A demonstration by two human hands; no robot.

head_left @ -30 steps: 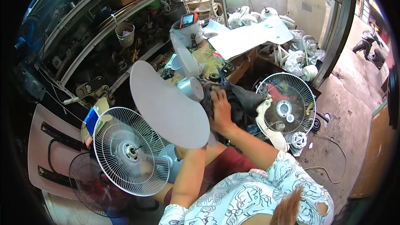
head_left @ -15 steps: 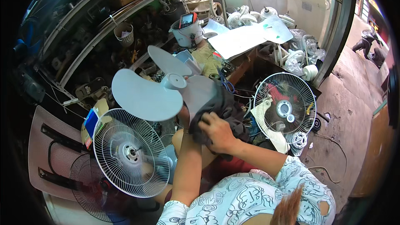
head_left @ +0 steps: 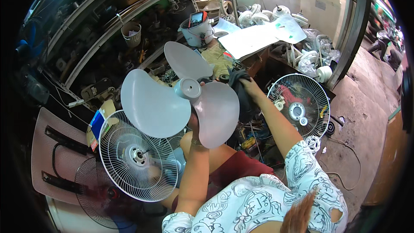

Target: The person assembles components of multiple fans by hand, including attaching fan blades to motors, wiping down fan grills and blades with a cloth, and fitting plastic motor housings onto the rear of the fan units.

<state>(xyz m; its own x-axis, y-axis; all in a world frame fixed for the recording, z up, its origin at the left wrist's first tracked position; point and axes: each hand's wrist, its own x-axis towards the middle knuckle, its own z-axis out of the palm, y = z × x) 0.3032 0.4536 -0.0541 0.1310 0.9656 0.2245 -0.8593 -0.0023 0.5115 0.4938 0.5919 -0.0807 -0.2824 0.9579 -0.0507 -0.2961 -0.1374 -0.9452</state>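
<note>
Above the lap (head_left: 243, 168), pale three-bladed fan rotor (head_left: 189, 90) held from behind by the left hand (head_left: 194, 124), probably near centre, leaving its front uncovered; that grip's closure hidden, impossible to tell. Just rightward, dark cloth (head_left: 240, 95) bunched in closed grip of right hand (head_left: 250, 87).

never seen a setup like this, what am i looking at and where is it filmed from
No machine here, just a person's bare hands. The picture comes from a wide camera worn on the head, looking down, so straight edges bend near the rim. The left hand, partly hidden, holds the pale fan blades from behind. The right hand grips a dark cloth. One white fan cage is at the left, another cage at the right. Ahead, a bucket and a white sheet sit among the clutter.
</note>
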